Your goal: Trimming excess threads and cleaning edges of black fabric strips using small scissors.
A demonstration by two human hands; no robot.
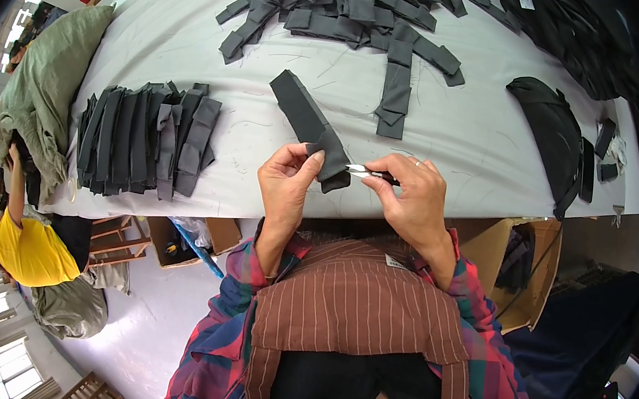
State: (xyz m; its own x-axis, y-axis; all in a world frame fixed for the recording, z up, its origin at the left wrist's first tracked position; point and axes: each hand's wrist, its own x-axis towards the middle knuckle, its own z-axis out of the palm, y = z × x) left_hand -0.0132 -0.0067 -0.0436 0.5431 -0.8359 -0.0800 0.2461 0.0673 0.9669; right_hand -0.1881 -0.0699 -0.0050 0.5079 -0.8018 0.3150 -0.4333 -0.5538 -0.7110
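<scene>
Over the near edge of the white-covered table (459,148), my left hand (284,188) pinches a dark grey fabric strip (300,109) by its near end, thumb on top. The strip slants away to the upper left and looks folded where I grip it. My right hand (416,199) has its fingers closed around small thread snips (359,170), and a ring shows on one finger. The pale blades point left and meet the strip's right edge. The snips' handles are mostly hidden in my fingers.
A row of dark strips (133,139) lies to the left; a loose heap of strips (349,6) covers the far side. Black fabric pieces (544,130) lie at right. Cardboard boxes (480,245) stand below the table edge. A person in yellow (38,250) works at far left.
</scene>
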